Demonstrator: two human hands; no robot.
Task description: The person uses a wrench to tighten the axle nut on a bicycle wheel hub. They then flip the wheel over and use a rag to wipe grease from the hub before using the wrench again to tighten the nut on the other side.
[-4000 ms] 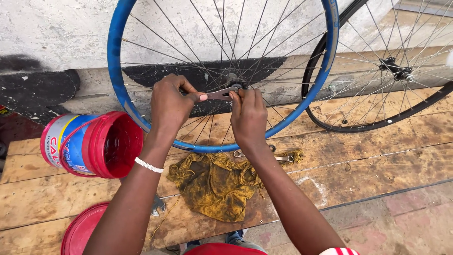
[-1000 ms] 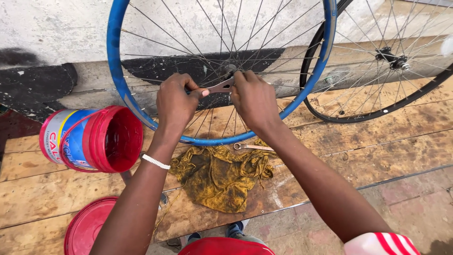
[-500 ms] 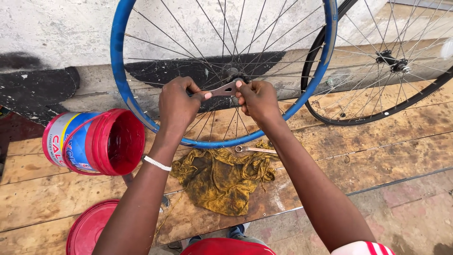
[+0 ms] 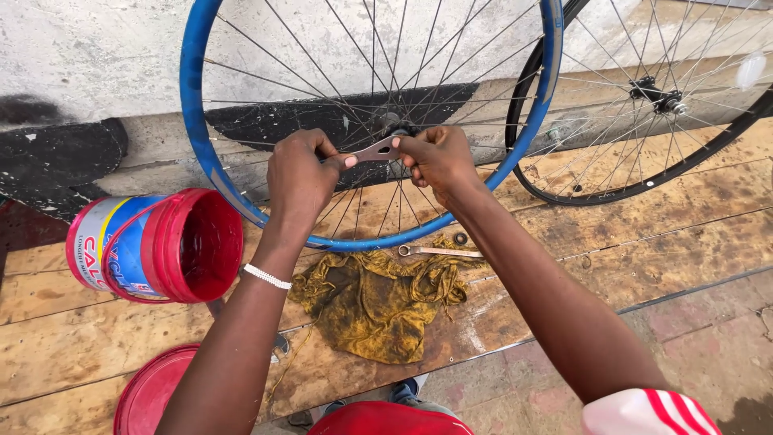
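A blue-rimmed bicycle wheel [image 4: 193, 97] stands upright on the wooden boards, its spokes meeting at the hub [image 4: 396, 127]. My left hand [image 4: 299, 173] grips the handle end of a flat metal wrench [image 4: 372, 151] whose other end sits at the hub. My right hand [image 4: 439, 157] is closed at the hub, next to the wrench head; what it pinches is hidden by the fingers.
A dirty yellow rag [image 4: 378, 294] lies below the wheel with a second wrench [image 4: 439, 251] and a small nut beside it. A red bucket [image 4: 157, 246] lies on its side at left, its red lid [image 4: 149, 395] below. A black-rimmed wheel [image 4: 644, 105] leans at right.
Both hands have stayed on the wrench and hub. My right hand has shifted slightly right along the hub; the view has drifted a little.
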